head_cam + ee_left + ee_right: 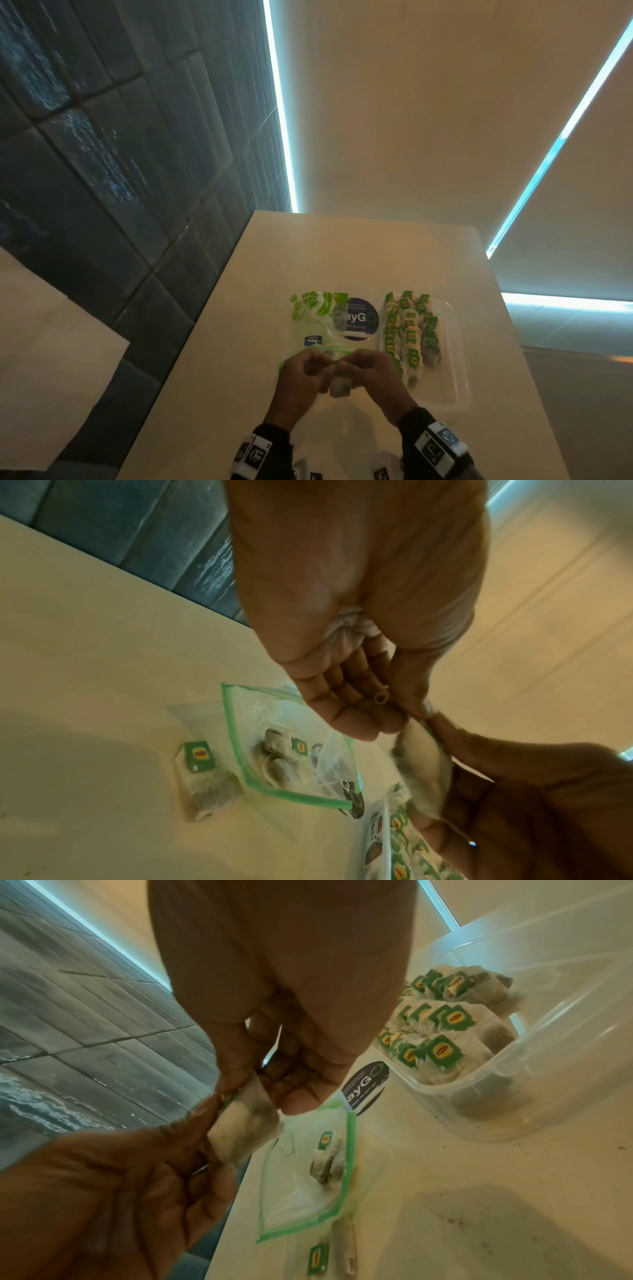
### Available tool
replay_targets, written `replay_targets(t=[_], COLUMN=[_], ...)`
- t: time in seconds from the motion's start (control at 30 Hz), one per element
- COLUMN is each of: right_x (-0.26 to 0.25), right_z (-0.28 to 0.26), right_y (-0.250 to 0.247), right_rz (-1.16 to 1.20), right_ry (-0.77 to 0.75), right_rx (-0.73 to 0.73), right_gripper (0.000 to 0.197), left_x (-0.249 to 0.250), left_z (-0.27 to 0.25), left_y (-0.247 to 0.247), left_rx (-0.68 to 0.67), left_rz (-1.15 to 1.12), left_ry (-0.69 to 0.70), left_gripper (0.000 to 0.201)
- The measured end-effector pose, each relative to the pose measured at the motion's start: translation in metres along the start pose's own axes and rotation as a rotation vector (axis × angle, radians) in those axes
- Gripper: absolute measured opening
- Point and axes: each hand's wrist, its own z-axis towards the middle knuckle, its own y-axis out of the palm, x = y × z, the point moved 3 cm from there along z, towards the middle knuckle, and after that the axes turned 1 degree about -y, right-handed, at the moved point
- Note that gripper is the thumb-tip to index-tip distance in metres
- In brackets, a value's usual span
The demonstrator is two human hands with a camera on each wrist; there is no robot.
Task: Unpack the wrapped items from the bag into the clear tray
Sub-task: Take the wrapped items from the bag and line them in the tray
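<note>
From the head view, both hands meet at 6 o'clock on the desk (222, 342): the left hand (297, 383) and right hand (373, 380) pinch one tea bag (339, 390) between them. The bag (318, 318) lies at 12 o'clock from them, the clear tray (445, 387) at 2 o'clock, already well filled.

From the left wrist, the fingers (346, 704) curl onto the tea bag's top edge. It looks light, soft and easy to tear, so the paper edge or tag is the place to grip. One more tea bag (205, 780) lies loose on the desk.

From the right wrist, thumb and fingers (301, 1085) nip the same tea bag; a few remain inside the bag.
</note>
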Motion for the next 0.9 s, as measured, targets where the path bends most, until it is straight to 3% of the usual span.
replay_targets(t=[0.17,0.3,0.37,0.47,0.57,0.87,0.9], right_x=[-0.008,-0.011,-0.009,-0.004,-0.002,0.012,0.012], right_z=[0.008,0.009,0.007,0.004,0.001,-0.004,-0.005], right_y=[-0.018,-0.032,-0.031,-0.028,-0.028,-0.029,-0.029], right_rz=[0.05,0.107,0.091,0.036,0.016,-0.039,-0.038], right_ry=[-0.056,-0.053,-0.055,-0.05,-0.032,0.132,0.135], right_rx=[0.164,0.205,0.193,0.165,0.139,0.053,0.052], right_gripper=[0.006,0.006,0.006,0.005,0.005,0.012,0.011], left_x=[-0.01,-0.041,-0.059,-0.082,-0.097,-0.098,-0.099], left_z=[0.003,0.006,0.006,0.004,0.008,0.01,0.01], left_y=[-0.013,-0.028,-0.023,-0.012,-0.007,-0.002,-0.003], left_rx=[0.013,0.234,0.261,0.27,0.305,0.334,0.325], left_rz=[0.162,0.535,0.692,0.667,0.656,0.693,0.695], left_ry=[0.028,-0.013,-0.087,-0.204,-0.263,-0.212,-0.222], left_gripper=[0.011,0.014,0.018,0.034,0.035,0.03,0.039])
